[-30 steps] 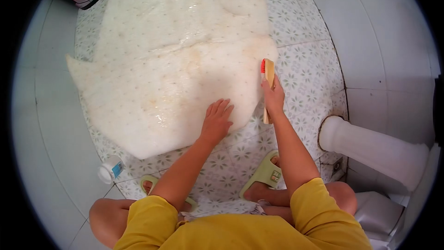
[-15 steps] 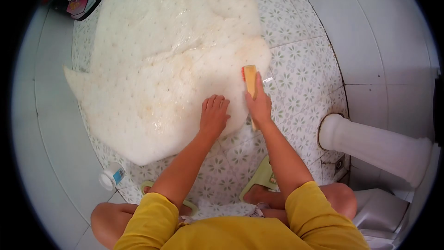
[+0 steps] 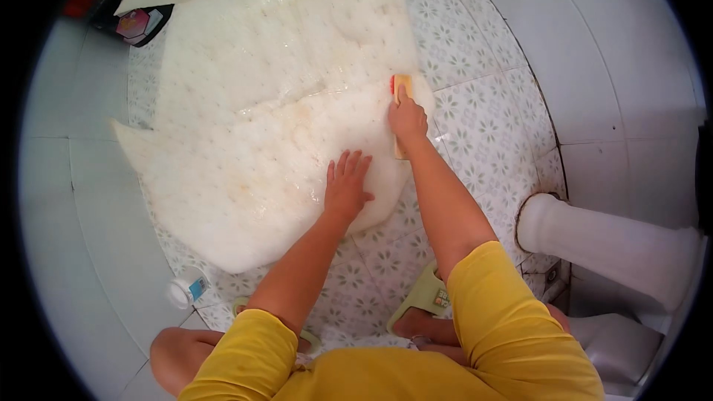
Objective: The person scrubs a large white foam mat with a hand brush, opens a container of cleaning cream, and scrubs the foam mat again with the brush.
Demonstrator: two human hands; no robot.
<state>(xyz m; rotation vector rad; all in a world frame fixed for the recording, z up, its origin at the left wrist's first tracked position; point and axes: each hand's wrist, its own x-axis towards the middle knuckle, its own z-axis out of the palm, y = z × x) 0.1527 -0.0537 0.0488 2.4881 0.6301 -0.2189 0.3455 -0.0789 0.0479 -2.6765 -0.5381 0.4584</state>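
Note:
A large cream-white sheet of padding (image 3: pixel 245 156), wet and shiny in places with small marks across it, lies spread on the tiled floor. My left hand (image 3: pixel 347 184) rests on its near right part, fingers spread flat. At the sheet's right edge, my right hand (image 3: pixel 408 119) is closed round the handle of a scrubbing brush (image 3: pixel 402 83). The brush has a yellowish wooden back and red bristles, which face left against the sheet. Part of the handle is hidden under my hand.
A white tub with a blue label (image 3: pixel 187 289) stands by the left wall. A white pedestal (image 3: pixel 601 249) rises at the right, beside a floor drain (image 3: pixel 551 275). At the upper left is a black container (image 3: pixel 145 26) with a pink label. Green slippers (image 3: pixel 420 297) are on my feet.
My right hand has moved the brush forward along the sheet's right edge, and its grip has turned more over the top. The fingers of my left hand have spread wider.

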